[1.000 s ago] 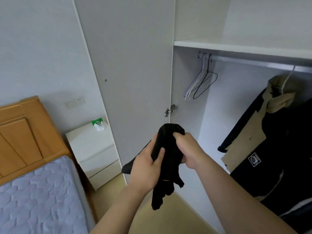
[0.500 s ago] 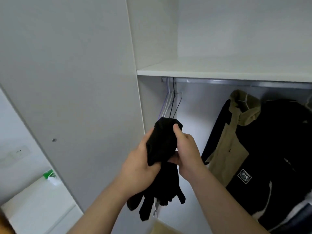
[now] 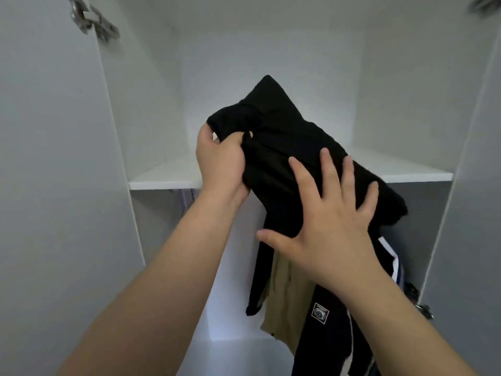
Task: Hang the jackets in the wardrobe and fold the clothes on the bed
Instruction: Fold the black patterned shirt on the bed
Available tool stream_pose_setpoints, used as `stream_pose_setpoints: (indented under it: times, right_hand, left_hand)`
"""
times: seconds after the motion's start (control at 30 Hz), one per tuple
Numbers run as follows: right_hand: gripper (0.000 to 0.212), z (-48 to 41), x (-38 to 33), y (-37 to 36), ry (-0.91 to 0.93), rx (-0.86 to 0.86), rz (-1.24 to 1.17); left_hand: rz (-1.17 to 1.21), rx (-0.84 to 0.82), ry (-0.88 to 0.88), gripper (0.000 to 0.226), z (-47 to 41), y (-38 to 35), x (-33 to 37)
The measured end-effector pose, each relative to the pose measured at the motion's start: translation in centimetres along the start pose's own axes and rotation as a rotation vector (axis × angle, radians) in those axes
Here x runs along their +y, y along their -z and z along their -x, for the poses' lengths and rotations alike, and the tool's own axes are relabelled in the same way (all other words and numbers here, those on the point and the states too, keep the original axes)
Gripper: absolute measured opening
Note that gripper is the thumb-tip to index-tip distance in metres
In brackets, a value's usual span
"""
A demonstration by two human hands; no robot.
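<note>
The shelf (image 3: 162,176) crosses mid-frame behind the cloth (image 3: 282,142). Your left hand (image 3: 219,161) grips its upper-left end; your right hand (image 3: 333,221) presses flat, lower right.

The black garment (image 3: 292,147) hides the middle of the shelf's (image 3: 162,177) front edge and the top of the hanging jacket (image 3: 322,335) at 5 o'clock. The left hand's (image 3: 219,161) fingertips vanish into its folds. The jacket's badge (image 3: 320,313) is too small to read. A hinge (image 3: 92,19) at 11 o'clock is blurred, and a second hinge (image 3: 485,2) at 1 o'clock is cut by the top edge. The 2 forearms run off the bottom edge.
</note>
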State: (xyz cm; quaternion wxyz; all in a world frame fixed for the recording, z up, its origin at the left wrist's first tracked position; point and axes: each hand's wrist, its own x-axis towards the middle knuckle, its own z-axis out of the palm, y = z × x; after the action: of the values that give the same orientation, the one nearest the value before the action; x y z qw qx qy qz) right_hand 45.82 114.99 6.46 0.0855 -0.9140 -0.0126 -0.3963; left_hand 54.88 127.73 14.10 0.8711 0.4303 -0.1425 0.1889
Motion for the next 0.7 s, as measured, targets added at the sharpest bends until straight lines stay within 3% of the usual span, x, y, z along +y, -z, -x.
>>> stream_pose_setpoints:
  times: [0.07, 0.13, 0.27, 0.37, 0.4, 0.47, 0.53, 0.6, 0.7]
  right_hand:
    - [0.125, -1.7, 2.6, 0.7, -0.025, 0.091, 0.165]
    - [0.119, -4.1, 5.4, 1.4, -0.034, 0.165, 0.274]
    - [0.078, -9.6, 11.2, 1.7, 0.086, 0.316, 0.373]
    - [0.059, -13.8, 15.6, 0.3, 0.134, 0.283, 0.422]
    - [0.056, -14.8, 16.8, -0.5, 0.13, 0.215, 0.424]
    - [0.047, -16.2, 18.7, -2.9, 0.101, -0.024, 0.423]
    - [0.039, -16.8, 20.4, -5.6, 0.099, -0.21, 0.417]
    - [0.036, -17.3, 21.6, -7.3, 0.117, -0.229, 0.379]
    - [0.033, -19.2, 24.3, -8.7, 0.14, -0.234, 0.271]
  left_hand:
    - [0.13, -0.016, 0.096, 0.035, -2.6, -3.2, -0.9]
    - [0.192, -0.056, 0.208, 0.029, -4.8, -6.2, -2.3]
    - [0.147, -0.014, 0.349, 0.029, -9.8, -10.9, -6.4]
    - [0.026, -0.04, 0.431, 0.027, -13.4, -13.4, -10.4]
    - [-0.114, -0.067, 0.458, 0.028, -14.6, -14.2, -12.2]
    - [-0.741, -0.145, 0.407, 0.044, -16.7, -15.2, -16.1]
    - [-1.549, -0.343, 0.107, 0.061, -17.0, -16.3, -18.1]
    - [-1.748, -0.718, -0.166, 0.058, -16.9, -17.3, -18.3]
    - [-1.88, -1.092, -0.203, 0.079, -17.9, -17.3, -19.5]
